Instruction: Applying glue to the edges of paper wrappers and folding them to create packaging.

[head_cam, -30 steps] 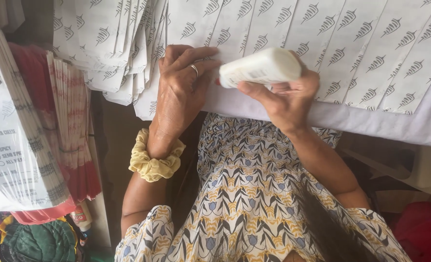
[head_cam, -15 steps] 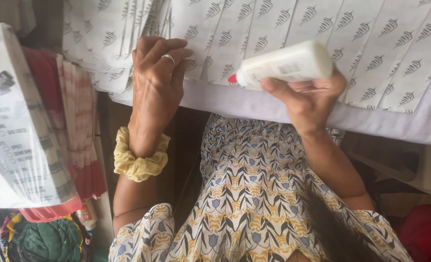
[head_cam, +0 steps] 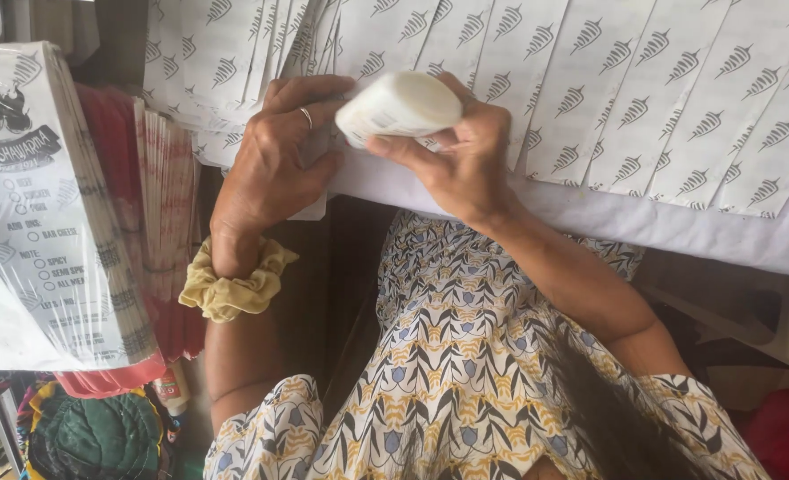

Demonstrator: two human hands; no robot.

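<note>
A person's right hand [head_cam: 452, 151] wraps around a white plastic glue bottle [head_cam: 400, 105] just above the centre of the frame, fingers curled over its top and thumb pressed beneath, the bottle lying nearly level with its end pointing toward the left; the tip itself is hidden behind the left hand's fingers. The left hand [head_cam: 274, 156], wearing a thin ring [head_cam: 306, 116] on one finger, lies flat and spread on the overlapping white paper sheets [head_cam: 643, 98] printed with rows of small dark leaf-like motifs, holding nothing, its fingertips pressing the paper just beside the bottle's end. The sheets fan out across the whole upper part of the frame, resting on a white-covered table edge [head_cam: 679, 227] that runs from the centre toward the lower right. A yellow fabric scrunchie [head_cam: 230, 284] circles the left wrist, left of centre. At the far left, a thick stack of white printed paper bags [head_cam: 48, 222] wrapped in clear plastic stands on edge, with a stack of red-striped paper bags [head_cam: 163, 222] just behind it, between the white stack and the left forearm. In the lower left corner sits a dark green quilted cloth item [head_cam: 96, 440], and a small bottle with a red cap [head_cam: 172, 387] shows partly below the red stack. The person's patterned dress [head_cam: 448, 356], cream with yellow and grey-blue shapes, fills the lower centre of the frame, with dark hair falling over it at lower right.
</note>
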